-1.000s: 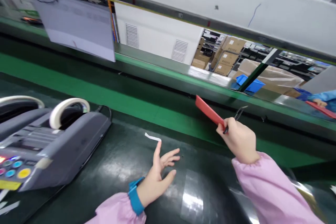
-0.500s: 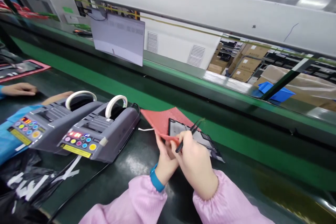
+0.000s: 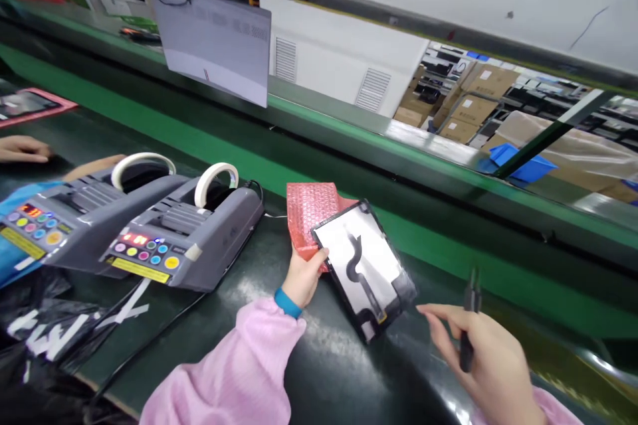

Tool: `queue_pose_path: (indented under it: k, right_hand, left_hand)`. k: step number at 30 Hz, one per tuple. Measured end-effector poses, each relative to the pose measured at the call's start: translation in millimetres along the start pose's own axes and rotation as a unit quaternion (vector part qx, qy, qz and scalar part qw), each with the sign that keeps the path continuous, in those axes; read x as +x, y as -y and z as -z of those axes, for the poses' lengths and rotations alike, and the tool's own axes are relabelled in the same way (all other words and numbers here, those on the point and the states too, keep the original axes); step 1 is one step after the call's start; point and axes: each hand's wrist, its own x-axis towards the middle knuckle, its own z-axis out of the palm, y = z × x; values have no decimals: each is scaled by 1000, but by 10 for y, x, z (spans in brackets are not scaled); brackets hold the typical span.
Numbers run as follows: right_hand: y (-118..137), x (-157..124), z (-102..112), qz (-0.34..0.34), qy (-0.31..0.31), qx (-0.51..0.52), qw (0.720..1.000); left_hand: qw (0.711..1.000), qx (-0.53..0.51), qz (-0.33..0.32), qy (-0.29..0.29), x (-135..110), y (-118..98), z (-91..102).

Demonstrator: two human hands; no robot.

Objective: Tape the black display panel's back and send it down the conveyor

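Note:
My left hand (image 3: 304,273) grips the near edge of a red bubble-wrap pad (image 3: 313,211) and the corner of a flat panel (image 3: 366,265) with a white face and a dark cable strip, which lies tilted on the dark mat. My right hand (image 3: 486,360) hovers to the right of the panel, a little apart from it, with black tweezers (image 3: 468,325) held between thumb and fingers, tips pointing up. Both sleeves are pink; a blue band circles my left wrist.
Two grey tape dispensers (image 3: 187,232) (image 3: 74,212) with white tape rolls and coloured buttons stand at the left. Another person's hand (image 3: 22,148) and a red-framed panel (image 3: 30,105) lie far left. A green conveyor belt (image 3: 209,146) runs behind. Black bag (image 3: 40,339) at bottom left.
The red pad and panel came down onto the mat. My right hand let go of them and drew back to the right with the tweezers. My left hand stays on the pad's edge.

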Motion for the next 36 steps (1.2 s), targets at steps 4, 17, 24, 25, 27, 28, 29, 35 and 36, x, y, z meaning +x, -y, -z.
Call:
queue_pose_path:
  k: [4,17,24,25,27,28,29,35,36]
  right_hand:
    - [-115,-225,147,10,36,5,999]
    - [144,-607,-144,-286,20,323,902]
    - [231,-666,-478,-425,-27,498,755]
    - [232,-695,-504,-439,-16,497,748]
    - [234,-761,-540,-463,9,490,739]
    - [234,-794,-551,-472,20,486,735]
    - [232,-825,-559,-481,30,481,733]
    - [188,-940,-556,-513,76,451,726]
    - [186,-942,-546,-514,82,447,727]
  left_hand:
    - [998,54,-15,37,47,34,19]
    - [973,205,-82,63,105,181,46]
    - [803,506,-305,82,-14,30,102]
    - [782,520,-327,102,-50,-11,96]
    - [756,528,-352,157,-126,-93,76]
    - [749,527,-352,192,-160,-129,67]
    - [745,522,-343,234,-191,-160,61]
    - [748,440,-204,454,-273,-264,127]
    - [737,448,-192,467,-278,-276,141]
